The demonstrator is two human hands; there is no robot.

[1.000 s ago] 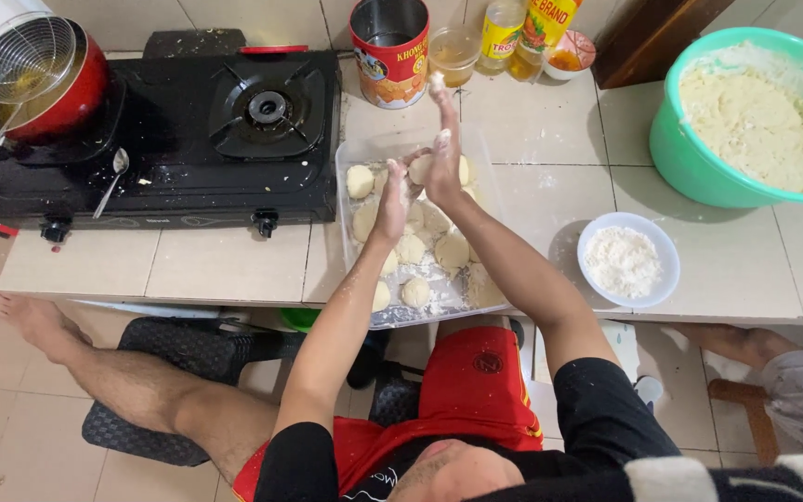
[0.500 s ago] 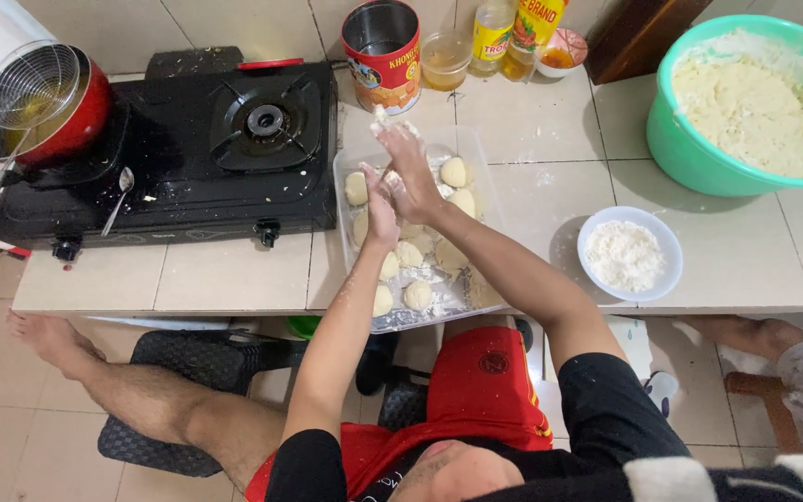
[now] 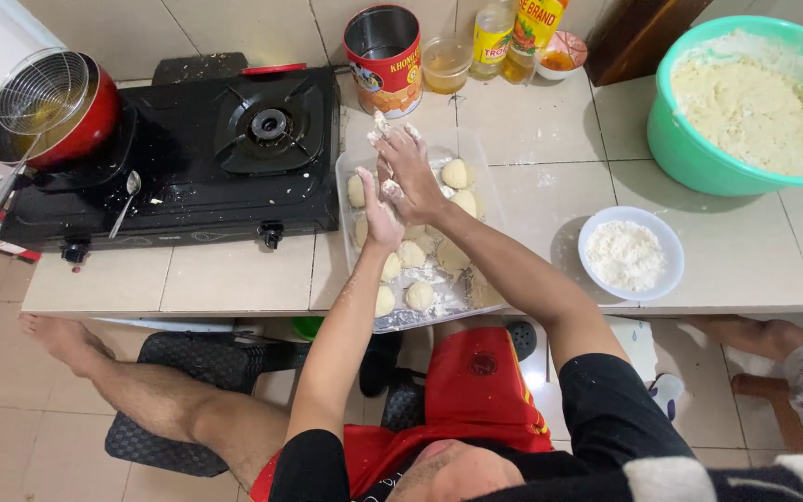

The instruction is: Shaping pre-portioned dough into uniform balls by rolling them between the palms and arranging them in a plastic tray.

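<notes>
Both hands meet palm to palm above the far half of a foil-lined tray (image 3: 439, 314) on the tiled worktop (image 3: 234, 279). The left hand (image 3: 378, 216) stands on edge with its fingers (image 3: 367, 183) straight and closed together, pointing toward 12 o'clock. The right hand (image 3: 408, 167) lies against it from the 1 o'clock side, its floury fingers (image 3: 385, 130) spread a little past the tray's far rim. Whether a piece of dough sits pressed between the palms cannot be told; neither hand visibly grips anything.

The dough balls (image 3: 420, 296) lie in the tray below and around the hands: two at 3 o'clock of the right hand, one at 9 o'clock of the left hand, and the rest toward 6 o'clock, under the forearms.

At 9 o'clock of the tray stands a black gas stove (image 3: 188, 158) with a red pot (image 3: 76, 121) and a wire skimmer (image 3: 44, 93) on its left burner and a spoon (image 3: 125, 200) on its top. A tin can (image 3: 385, 56) stands at 12 o'clock, a small white bowl of flour (image 3: 629, 253) at 3 o'clock, and a green tub of dough (image 3: 745, 102) at 2 o'clock.

Compared with half a second ago, the hands are in much the same place over the tray; the right hand now lies slightly farther toward 12 o'clock, its fingertips nearer the can.
</notes>
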